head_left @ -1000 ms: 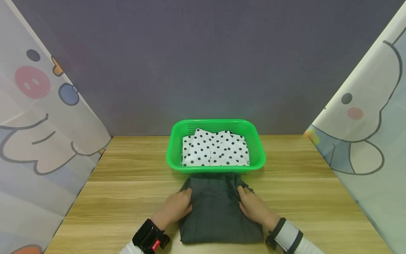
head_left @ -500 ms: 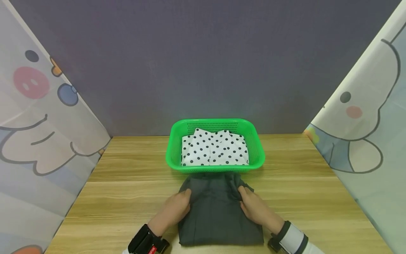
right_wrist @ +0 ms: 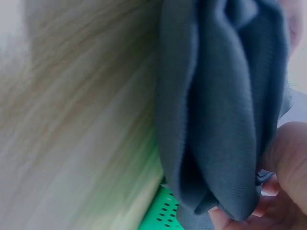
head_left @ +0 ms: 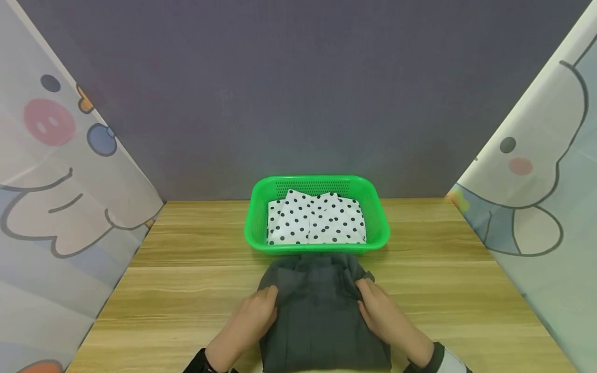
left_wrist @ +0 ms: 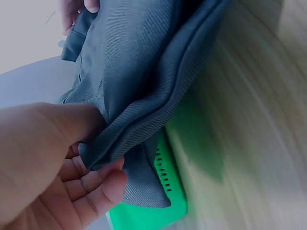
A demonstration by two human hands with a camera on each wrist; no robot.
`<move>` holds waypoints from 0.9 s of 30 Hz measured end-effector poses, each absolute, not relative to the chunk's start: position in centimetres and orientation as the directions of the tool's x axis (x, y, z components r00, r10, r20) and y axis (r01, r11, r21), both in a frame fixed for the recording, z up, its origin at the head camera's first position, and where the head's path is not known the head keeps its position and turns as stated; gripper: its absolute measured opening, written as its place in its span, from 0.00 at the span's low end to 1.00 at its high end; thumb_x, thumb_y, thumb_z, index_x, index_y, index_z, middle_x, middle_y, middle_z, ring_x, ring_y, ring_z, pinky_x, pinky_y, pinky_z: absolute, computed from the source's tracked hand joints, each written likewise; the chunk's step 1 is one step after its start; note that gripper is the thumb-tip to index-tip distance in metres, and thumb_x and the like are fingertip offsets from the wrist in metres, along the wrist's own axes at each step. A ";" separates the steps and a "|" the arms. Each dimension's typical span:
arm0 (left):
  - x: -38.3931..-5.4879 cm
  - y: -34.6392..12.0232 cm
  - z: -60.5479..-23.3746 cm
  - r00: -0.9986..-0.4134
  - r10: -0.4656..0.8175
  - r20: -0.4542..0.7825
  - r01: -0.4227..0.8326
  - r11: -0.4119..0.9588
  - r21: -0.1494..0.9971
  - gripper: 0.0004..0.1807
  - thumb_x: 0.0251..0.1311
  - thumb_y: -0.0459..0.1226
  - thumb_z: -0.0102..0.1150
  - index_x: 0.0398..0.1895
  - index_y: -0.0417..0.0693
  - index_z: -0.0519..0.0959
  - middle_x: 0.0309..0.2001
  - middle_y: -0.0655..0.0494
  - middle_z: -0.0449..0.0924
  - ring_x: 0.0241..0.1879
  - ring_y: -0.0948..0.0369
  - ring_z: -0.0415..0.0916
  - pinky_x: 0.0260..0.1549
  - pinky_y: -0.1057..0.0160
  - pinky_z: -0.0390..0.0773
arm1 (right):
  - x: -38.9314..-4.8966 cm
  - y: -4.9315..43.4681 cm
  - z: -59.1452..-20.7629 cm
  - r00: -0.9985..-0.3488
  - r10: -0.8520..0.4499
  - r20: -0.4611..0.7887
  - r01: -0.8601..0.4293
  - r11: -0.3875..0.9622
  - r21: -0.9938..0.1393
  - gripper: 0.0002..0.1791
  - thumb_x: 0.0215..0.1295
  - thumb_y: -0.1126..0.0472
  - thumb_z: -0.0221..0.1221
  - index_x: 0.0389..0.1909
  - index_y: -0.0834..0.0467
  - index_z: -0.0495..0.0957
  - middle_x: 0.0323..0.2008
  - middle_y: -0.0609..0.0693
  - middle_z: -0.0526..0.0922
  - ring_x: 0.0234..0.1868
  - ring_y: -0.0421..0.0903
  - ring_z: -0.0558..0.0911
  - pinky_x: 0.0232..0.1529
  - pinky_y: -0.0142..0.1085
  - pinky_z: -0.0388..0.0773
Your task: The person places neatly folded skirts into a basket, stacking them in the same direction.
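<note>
A folded dark grey garment (head_left: 322,321) lies between my hands, right in front of the green basket. At its left side my left hand (head_left: 252,316) grips the edge; in the left wrist view, the thumb and fingers (left_wrist: 103,191) pinch the folded layers. My right hand (head_left: 384,316) holds the opposite side, and the right wrist view shows its thumb (right_wrist: 292,155) against the bunched cloth (right_wrist: 216,105). Both wrist views show the garment's folds raised above the wooden surface. Most fingertips are hidden by the cloth in the head view.
The green plastic basket (head_left: 317,248) stands at the table's back, holding a folded white cloth with black dots (head_left: 322,220). A dark grey panel (head_left: 298,93) rises behind the wooden table (head_left: 186,290). Cartoon-printed sheets (head_left: 70,217) flank both sides.
Both hands have moved slightly towards me and a little further apart, bringing the grey garment along. Its near edge now sits lower in the head view. The basket has stayed put.
</note>
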State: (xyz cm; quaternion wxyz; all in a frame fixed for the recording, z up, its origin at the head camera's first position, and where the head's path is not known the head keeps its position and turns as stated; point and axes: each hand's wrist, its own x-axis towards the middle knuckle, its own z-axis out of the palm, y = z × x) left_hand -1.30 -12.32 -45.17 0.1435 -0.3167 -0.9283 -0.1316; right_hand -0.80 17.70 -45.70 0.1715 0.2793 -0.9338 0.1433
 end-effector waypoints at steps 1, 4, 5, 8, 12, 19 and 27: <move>-1.1 -12.3 -45.0 -0.755 0.547 0.362 0.626 0.766 0.146 0.14 0.42 0.28 0.63 0.28 0.43 0.66 0.20 0.59 0.65 0.18 0.66 0.62 0.14 0.71 0.62 | -0.7 17.7 -45.6 -0.779 -0.473 0.413 -0.574 0.802 -0.165 0.24 0.44 0.73 0.65 0.43 0.63 0.68 0.32 0.51 0.73 0.31 0.43 0.76 0.28 0.33 0.75; -0.6 -12.4 -44.8 -0.726 0.540 0.426 0.630 0.771 0.094 0.17 0.38 0.29 0.65 0.27 0.44 0.65 0.20 0.59 0.64 0.18 0.66 0.62 0.14 0.71 0.62 | -0.2 17.6 -45.2 -0.760 -0.474 0.444 -0.583 0.800 -0.144 0.25 0.41 0.73 0.66 0.43 0.63 0.68 0.32 0.50 0.73 0.31 0.42 0.76 0.27 0.32 0.75; -0.5 -12.4 -44.6 -0.716 0.537 0.446 0.629 0.774 0.078 0.18 0.37 0.29 0.66 0.27 0.44 0.65 0.20 0.60 0.64 0.17 0.66 0.62 0.14 0.71 0.61 | -0.1 17.7 -45.1 -0.753 -0.477 0.453 -0.588 0.797 -0.138 0.26 0.40 0.73 0.66 0.43 0.63 0.68 0.33 0.50 0.73 0.31 0.42 0.76 0.27 0.32 0.75; -0.1 -12.5 -44.2 -0.682 0.533 0.500 0.626 0.779 0.024 0.19 0.33 0.30 0.67 0.26 0.44 0.65 0.19 0.60 0.62 0.17 0.67 0.60 0.13 0.72 0.59 | 0.2 17.7 -44.5 -0.744 -0.487 0.457 -0.604 0.783 -0.148 0.24 0.42 0.73 0.63 0.44 0.63 0.68 0.33 0.50 0.73 0.31 0.42 0.75 0.27 0.31 0.74; 0.2 -12.7 -43.4 -0.667 0.535 0.519 0.629 0.778 0.007 0.17 0.34 0.30 0.65 0.27 0.45 0.66 0.19 0.61 0.61 0.16 0.68 0.57 0.12 0.74 0.56 | 0.3 17.8 -43.8 -0.723 -0.506 0.470 -0.632 0.759 -0.155 0.12 0.63 0.61 0.47 0.44 0.64 0.68 0.32 0.50 0.71 0.30 0.41 0.73 0.26 0.29 0.72; 0.3 -12.9 -42.0 -0.667 0.546 0.507 0.642 0.766 0.021 0.12 0.40 0.30 0.59 0.27 0.45 0.67 0.19 0.61 0.62 0.17 0.68 0.58 0.13 0.74 0.57 | 0.1 17.7 -42.5 -0.676 -0.521 0.521 -0.659 0.744 -0.110 0.24 0.67 0.53 0.29 0.43 0.64 0.69 0.31 0.50 0.70 0.28 0.40 0.71 0.24 0.29 0.71; -0.6 -13.1 -40.8 -0.586 0.544 0.601 0.677 0.736 -0.007 0.07 0.53 0.32 0.33 0.26 0.43 0.65 0.19 0.61 0.59 0.17 0.68 0.52 0.14 0.76 0.54 | -0.6 17.6 -40.9 -0.632 -0.520 0.575 -0.670 0.739 -0.068 0.22 0.69 0.54 0.30 0.42 0.64 0.69 0.30 0.50 0.70 0.27 0.41 0.71 0.23 0.30 0.71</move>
